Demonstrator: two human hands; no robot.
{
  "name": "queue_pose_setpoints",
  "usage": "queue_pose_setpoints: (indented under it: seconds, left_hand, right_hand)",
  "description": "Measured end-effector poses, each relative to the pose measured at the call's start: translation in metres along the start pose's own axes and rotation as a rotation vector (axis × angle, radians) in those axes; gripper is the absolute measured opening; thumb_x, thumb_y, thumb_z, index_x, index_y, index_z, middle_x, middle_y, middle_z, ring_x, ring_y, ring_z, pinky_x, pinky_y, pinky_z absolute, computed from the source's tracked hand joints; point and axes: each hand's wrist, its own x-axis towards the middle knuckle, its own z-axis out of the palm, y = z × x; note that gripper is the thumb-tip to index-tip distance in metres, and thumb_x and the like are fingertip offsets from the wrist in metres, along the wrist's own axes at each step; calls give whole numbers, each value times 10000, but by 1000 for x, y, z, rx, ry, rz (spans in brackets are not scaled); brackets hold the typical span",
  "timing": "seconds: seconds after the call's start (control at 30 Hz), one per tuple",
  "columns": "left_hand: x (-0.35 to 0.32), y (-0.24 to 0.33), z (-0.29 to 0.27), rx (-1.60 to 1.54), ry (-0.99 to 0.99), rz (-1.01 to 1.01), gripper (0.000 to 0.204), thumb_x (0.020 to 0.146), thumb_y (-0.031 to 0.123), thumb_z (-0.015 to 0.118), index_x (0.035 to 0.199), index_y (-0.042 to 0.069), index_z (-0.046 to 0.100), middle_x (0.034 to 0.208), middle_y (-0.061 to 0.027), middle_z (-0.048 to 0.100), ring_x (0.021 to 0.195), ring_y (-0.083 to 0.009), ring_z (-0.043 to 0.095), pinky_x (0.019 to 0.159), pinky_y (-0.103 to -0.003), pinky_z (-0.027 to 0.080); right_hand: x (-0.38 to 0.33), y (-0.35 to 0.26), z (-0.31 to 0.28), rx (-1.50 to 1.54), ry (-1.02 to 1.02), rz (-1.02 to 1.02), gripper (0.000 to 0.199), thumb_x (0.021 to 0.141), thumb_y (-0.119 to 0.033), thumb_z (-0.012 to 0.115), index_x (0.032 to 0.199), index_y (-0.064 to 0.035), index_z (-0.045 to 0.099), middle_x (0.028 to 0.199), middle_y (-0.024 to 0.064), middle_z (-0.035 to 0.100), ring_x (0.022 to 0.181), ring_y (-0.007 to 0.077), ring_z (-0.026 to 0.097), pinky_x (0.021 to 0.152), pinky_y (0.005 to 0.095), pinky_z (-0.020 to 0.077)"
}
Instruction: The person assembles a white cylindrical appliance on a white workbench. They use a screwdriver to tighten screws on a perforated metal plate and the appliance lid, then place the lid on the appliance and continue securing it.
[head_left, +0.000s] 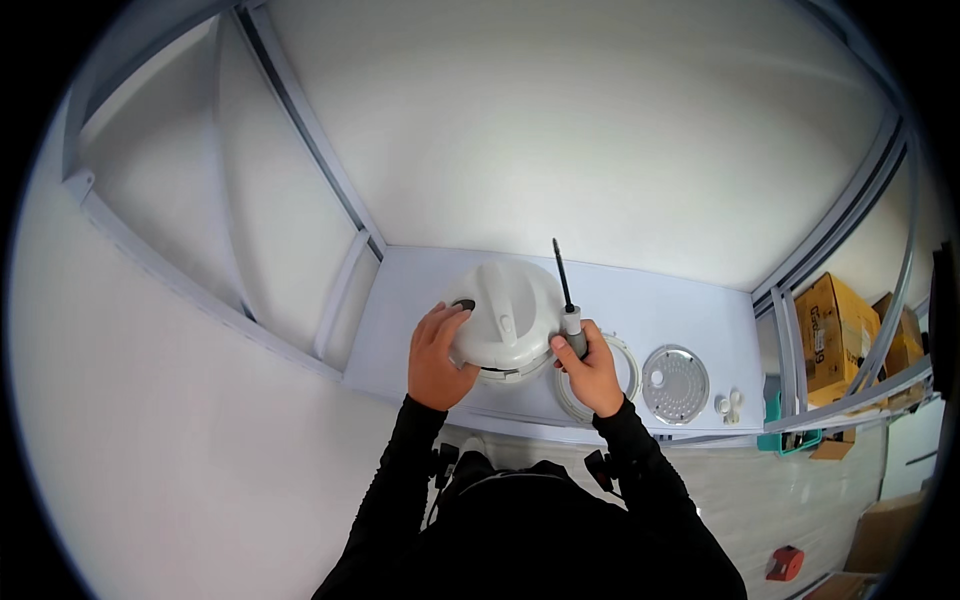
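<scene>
A white domed cooker lid (pixel 508 335) with a raised handle across its top sits on the left part of the table. My left hand (pixel 440 350) grips its left side, fingertips beside a dark round part (pixel 465 304) on the dome. In my right hand (pixel 591 372) is a screwdriver (pixel 572 322) with a grey and white handle. Its dark shaft points up and away from me, apart from the lid. That hand is at the lid's right edge; whether it touches is hard to tell. Partly behind it lies a pale ring (pixel 628 362).
Right of the ring lie a perforated metal disc (pixel 676 385) and small white parts (pixel 732 405) on the white table (pixel 690 310). Grey frame posts (pixel 320 150) stand at both sides. Cardboard boxes (pixel 832 335) and a teal basket (pixel 790 440) are beyond the right end.
</scene>
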Motion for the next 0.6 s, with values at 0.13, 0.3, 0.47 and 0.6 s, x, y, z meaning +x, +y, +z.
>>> queue_pose_setpoints:
  seconds: [0.13,0.3,0.47,0.6]
  left_hand:
    - [-9,11,-5,7,-59,-5,629,685,75,775,1297,88,628,1403,-141,582,1352,-432,499,1114,-513,431]
    - [-16,15,-9,61,-129,26,622,672,105,821,1271,82,656,1448,-148,542,1377,-451,460,1114,-525,437]
    - [-18,15,-5,77,-161,36,635,672,122,833,1282,100,660,1472,-137,516,1388,-457,426,1116,-531,429]
    - [-17,14,-5,75,-194,36,636,673,136,835,1284,107,661,1483,-136,492,1386,-460,399,1124,-540,413]
  right_hand:
    - [0,8,-2,-115,-12,1,241,998,-237,713,1048,-39,584,799,-18,559,701,82,503,639,258,435]
    - [1,13,-1,-248,17,-39,316,962,-300,736,1006,-19,598,689,10,494,634,122,453,584,311,400]
    - [0,21,-4,-305,17,-33,338,953,-328,738,1006,-23,600,673,36,519,610,149,469,573,331,408]
    - [-1,19,-3,-307,19,-29,334,950,-322,737,1008,-22,600,673,48,539,606,157,492,574,337,421]
